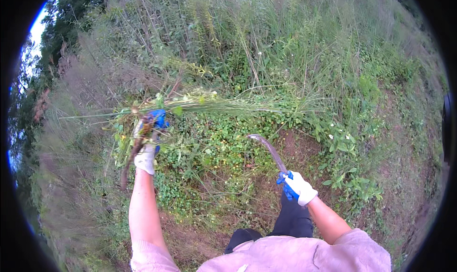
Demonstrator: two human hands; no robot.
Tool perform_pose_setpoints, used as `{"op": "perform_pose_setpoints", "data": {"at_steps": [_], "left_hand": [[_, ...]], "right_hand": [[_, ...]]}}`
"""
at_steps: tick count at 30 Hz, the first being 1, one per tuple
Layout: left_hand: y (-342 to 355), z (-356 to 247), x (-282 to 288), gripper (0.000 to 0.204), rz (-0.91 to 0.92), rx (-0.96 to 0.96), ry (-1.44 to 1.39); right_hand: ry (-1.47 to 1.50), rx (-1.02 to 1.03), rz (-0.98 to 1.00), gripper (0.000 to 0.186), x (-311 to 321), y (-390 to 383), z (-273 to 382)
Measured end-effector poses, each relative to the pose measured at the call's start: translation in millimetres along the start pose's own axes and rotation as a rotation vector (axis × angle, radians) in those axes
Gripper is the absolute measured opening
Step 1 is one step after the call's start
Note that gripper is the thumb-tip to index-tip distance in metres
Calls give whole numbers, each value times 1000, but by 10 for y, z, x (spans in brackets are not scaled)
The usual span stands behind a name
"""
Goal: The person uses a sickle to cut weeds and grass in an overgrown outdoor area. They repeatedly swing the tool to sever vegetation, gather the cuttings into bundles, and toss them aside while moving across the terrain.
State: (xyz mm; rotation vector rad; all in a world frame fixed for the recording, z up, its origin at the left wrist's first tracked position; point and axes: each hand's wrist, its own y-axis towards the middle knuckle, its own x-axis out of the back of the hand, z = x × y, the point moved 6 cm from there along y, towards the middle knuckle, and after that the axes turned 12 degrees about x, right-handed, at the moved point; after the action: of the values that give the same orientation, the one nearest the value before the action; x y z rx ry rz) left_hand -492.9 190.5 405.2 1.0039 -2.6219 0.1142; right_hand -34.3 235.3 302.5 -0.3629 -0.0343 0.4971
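Note:
My left hand, in a white and blue work glove, is closed around a bunch of cut grass. Long green stems stretch from it to the right, while roots, leaves and brownish stalks hang around the glove and hide most of the fingers. Lower and to the right, my right hand, gloved the same way, grips a sickle by its handle. The curved dark blade points up and to the left, apart from the grass bunch. Most of the handle is hidden by the glove.
Low leafy ground cover spreads between my hands. Tall grass and weeds rise on the slope ahead. A bare soil patch lies beside the blade, with broad-leaved plants to its right. Dark trees stand at the far left.

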Motion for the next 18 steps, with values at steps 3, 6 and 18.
{"op": "perform_pose_setpoints", "data": {"at_steps": [3,6,18], "left_hand": [[-549,-202,319,28,-25,170,-564],[-751,-274,596,24,-98,-263,51],[-1529,39,551,16,-305,-154,157]], "right_hand": [[39,-4,-61,24,-17,-2,58],[-11,104,-78,19,-212,-84,277],[-610,1136,200,56,-1683,638,1673]]}}
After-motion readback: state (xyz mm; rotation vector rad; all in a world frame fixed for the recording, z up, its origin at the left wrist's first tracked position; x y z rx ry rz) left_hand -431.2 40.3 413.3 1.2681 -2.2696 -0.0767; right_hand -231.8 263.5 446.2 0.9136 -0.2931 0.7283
